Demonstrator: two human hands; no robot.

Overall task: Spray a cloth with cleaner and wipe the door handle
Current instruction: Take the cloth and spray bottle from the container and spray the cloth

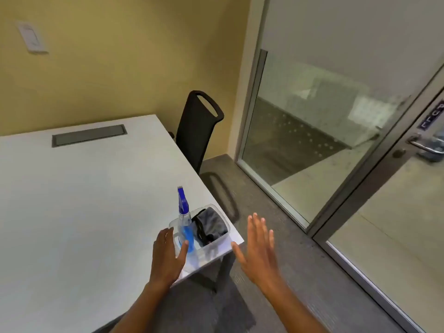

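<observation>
Reaching w/ both hands empty & spread, left hand (pixel 168 254) beside clear bin (pixel 213 246) at counter (pixel 84 200) near-right corner, right hand (pixel 258 246) off edge: lift spray bottle (pixel 185 222) upright by neck, then grey cloth (pixel 212 224); door handle (pixel 425 146) far right.

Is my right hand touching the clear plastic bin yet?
Apart. The head view shows grey carpet between the open right hand and the clear plastic bin at the table corner.

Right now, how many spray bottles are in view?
1. The spray bottle stands in the clear bin at the table's near corner, beside a grey cloth. Others could be hidden under it.
</observation>
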